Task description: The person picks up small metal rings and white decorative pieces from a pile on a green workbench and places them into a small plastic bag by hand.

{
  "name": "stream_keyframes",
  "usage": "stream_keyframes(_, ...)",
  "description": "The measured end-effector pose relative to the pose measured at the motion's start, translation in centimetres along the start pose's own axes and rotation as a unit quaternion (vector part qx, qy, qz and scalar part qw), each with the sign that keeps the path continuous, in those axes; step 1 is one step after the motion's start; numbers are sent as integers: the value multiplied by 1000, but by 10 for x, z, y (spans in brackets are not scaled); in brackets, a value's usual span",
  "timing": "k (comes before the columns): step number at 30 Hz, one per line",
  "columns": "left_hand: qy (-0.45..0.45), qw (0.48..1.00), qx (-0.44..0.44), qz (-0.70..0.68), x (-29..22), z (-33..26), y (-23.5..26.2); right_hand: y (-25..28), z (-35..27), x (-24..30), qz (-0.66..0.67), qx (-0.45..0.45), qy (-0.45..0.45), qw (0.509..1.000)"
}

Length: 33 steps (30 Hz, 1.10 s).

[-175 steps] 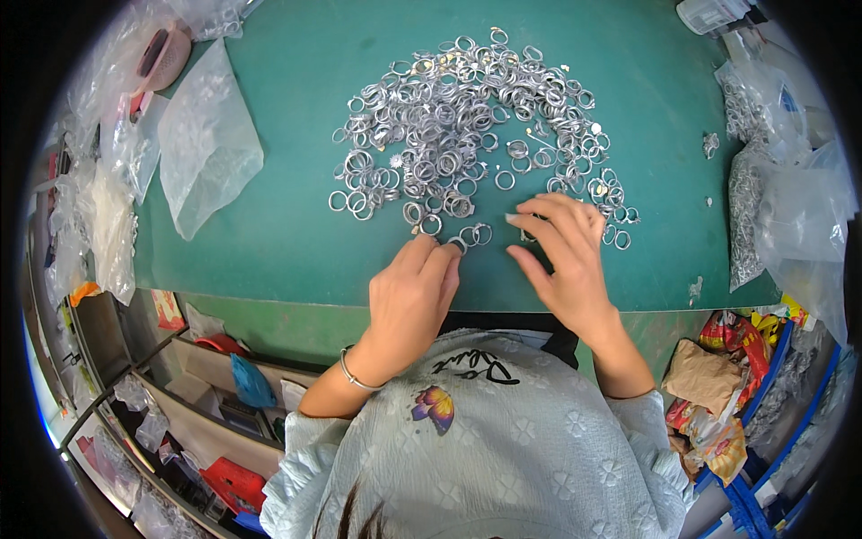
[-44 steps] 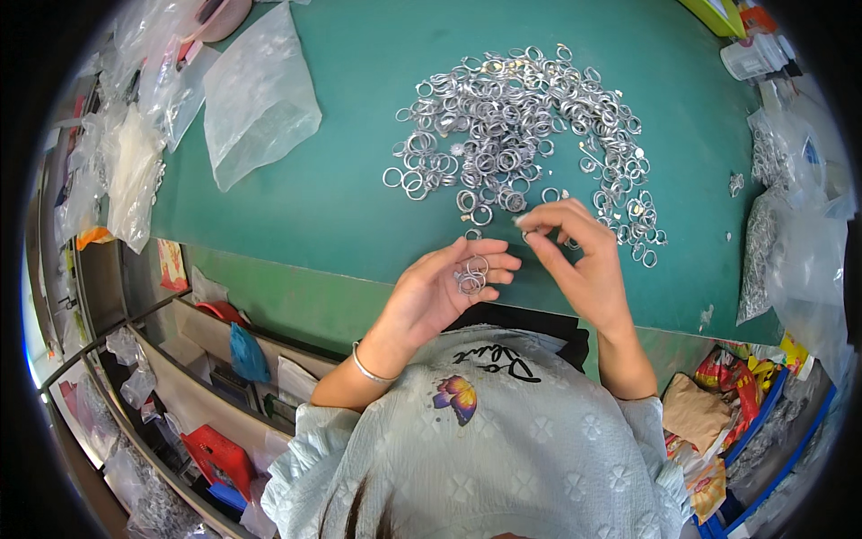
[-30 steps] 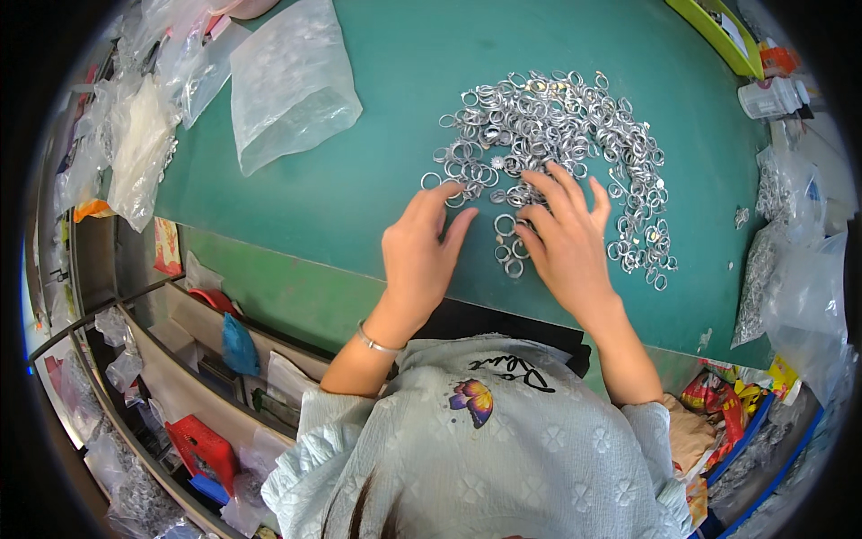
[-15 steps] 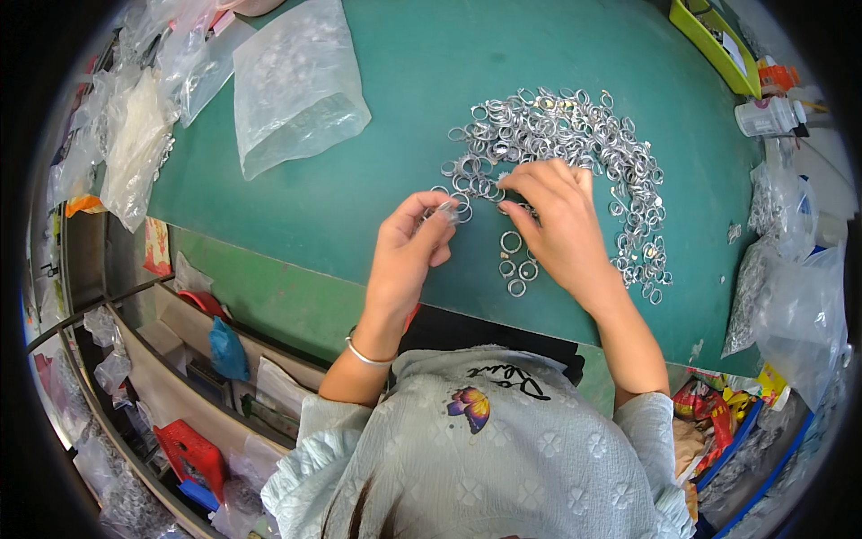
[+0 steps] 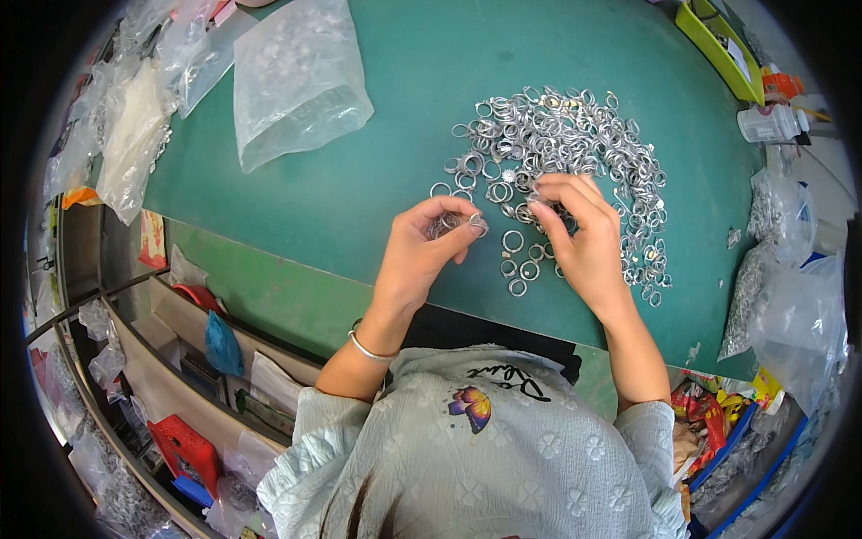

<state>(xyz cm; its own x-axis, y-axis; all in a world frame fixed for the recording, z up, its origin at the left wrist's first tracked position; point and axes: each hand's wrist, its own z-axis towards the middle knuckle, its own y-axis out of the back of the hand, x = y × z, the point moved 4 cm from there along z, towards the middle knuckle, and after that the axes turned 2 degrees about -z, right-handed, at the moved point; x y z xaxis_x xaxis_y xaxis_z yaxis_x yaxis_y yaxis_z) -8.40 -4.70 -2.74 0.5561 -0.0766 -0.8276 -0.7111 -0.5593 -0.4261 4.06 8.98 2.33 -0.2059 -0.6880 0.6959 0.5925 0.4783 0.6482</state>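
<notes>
A large heap of silver rings (image 5: 561, 135) spreads over the green table, curving down its right side. My left hand (image 5: 420, 247) is closed around several rings (image 5: 446, 225), with one pinched between thumb and forefinger. At the near edge of the heap, my right hand (image 5: 584, 238) pinches a ring (image 5: 536, 196) between thumb and fingertips. Between the hands lie loose rings (image 5: 513, 241), apart from the main heap. A ring with a starry white head (image 5: 509, 176) rests just beyond them.
A clear plastic bag (image 5: 301, 90) lies flat at the far left of the green table (image 5: 431, 63). A lime-green tray (image 5: 718, 49) and a white bottle (image 5: 770, 124) stand at the far right. Filled plastic bags (image 5: 795, 305) crowd the right edge; an open drawer (image 5: 224, 386) sits lower left.
My left hand has moved right and slightly up, and its fingers show more rings. My right hand has shifted right and lower, uncovering rings and the starry-headed one.
</notes>
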Motion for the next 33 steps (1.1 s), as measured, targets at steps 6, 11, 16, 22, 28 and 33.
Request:
stream_keyframes(6, -22, 999, 30, 1, 2, -5, -9, -18, -28, 0, 394, 25, -231, 889)
stream_keyframes(11, 51, 990, 78, -103, 12, -13, -18, -13, -23, 22, 122, 37, -36, 991)
stream_keyframes(16, 108, 978, 93, -156, 17, -20, -21, -9, -24, 23, 68, 18, 36, 997)
stream_keyframes(22, 118, 959, 114, -231, 11, -20, -25, -7, -21, 13, 102, 42, -44, 993)
stream_keyframes(28, 122, 958, 114, -233, 9, -24, -29, -6, -23, 9, 79, 53, -32, 995)
stream_keyframes(33, 121, 963, 104, -216, 6, -23, -29, -10, -29, -4, 241, 61, -161, 955)
